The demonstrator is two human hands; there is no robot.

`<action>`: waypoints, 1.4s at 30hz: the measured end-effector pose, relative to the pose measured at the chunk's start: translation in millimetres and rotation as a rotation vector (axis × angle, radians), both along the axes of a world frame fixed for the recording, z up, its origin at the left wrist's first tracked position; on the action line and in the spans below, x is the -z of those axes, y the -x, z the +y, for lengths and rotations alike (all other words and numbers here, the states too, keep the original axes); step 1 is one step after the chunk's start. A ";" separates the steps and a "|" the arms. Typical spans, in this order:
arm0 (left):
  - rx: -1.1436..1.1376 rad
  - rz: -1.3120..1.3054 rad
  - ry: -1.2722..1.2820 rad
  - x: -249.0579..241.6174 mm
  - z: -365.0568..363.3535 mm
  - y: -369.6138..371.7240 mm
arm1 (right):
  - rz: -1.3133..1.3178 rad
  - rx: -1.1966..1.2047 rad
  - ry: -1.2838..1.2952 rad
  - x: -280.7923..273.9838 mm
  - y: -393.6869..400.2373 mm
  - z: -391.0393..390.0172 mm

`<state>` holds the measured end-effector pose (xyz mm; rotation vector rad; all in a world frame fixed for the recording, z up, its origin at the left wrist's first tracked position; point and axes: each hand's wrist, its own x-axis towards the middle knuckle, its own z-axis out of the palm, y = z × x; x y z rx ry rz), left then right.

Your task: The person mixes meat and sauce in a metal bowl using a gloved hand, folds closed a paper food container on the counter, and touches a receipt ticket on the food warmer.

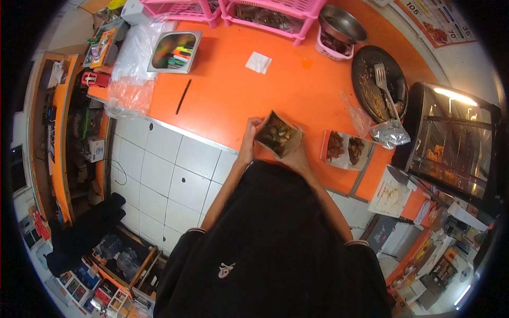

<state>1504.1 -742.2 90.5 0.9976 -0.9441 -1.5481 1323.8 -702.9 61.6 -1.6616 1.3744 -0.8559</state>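
Note:
An open-topped brown paper box (272, 118) is held between both hands over the front edge of the orange counter. Brown and green pieces of food (278, 133) show inside it, too small to name. My left hand (249, 139) grips the box's left side, fingers bent against it. On the opposite side, my right hand (298, 157) wraps around the lower right corner. Nearby on the right lies a white paper tray or sheet (343, 151) with two portions of dark reddish-brown food. The undersides of the box and of my fingers are hidden.
A metal container of markers (175, 52) and a thin dark stick (183, 97) are at left. Pink racks (265, 20) stand behind. At right are a black pan (366, 79) with a spatula (383, 79), a foil bundle (391, 134), and a lit glass food warmer (450, 146).

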 end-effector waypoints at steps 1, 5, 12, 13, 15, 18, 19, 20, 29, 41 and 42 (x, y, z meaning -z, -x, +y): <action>0.000 0.004 0.025 0.4 -7.8 2.2 | 0.083 -0.046 0.059 3.0 1.8 -15.9; -0.010 -0.097 -0.038 -18.2 10.5 7.2 | -0.237 -0.030 -0.066 -21.8 5.9 -16.6; 0.082 0.214 -0.043 2.8 11.4 -2.7 | -0.140 0.021 0.044 -37.3 8.1 -16.8; 0.083 0.214 -0.047 -0.7 14.2 -2.3 | -0.060 0.002 0.007 -27.2 10.1 -14.6; 0.065 0.243 -0.153 -7.7 14.1 -3.4 | 0.104 -0.046 -0.060 -13.8 12.3 -11.9; 0.150 0.282 -0.234 -16.4 9.7 -3.7 | -0.047 -0.060 0.035 -11.3 16.9 -1.7; 0.147 0.278 -0.235 -22.6 10.1 -3.6 | -0.051 -0.062 0.034 -13.0 16.3 0.4; 0.181 0.161 -0.223 -29.3 9.6 -3.6 | -0.175 -0.072 -0.028 -15.1 15.4 4.1; 0.257 0.064 -0.276 -4.9 3.3 7.4 | -0.427 -0.107 -0.172 -52.4 24.6 2.4; 0.143 0.087 -0.334 -13.6 16.9 25.6 | -0.443 -0.126 -0.240 -42.3 34.4 5.4; 0.160 0.137 -0.415 -12.9 16.8 23.9 | -0.441 -0.126 -0.244 -41.6 35.0 10.2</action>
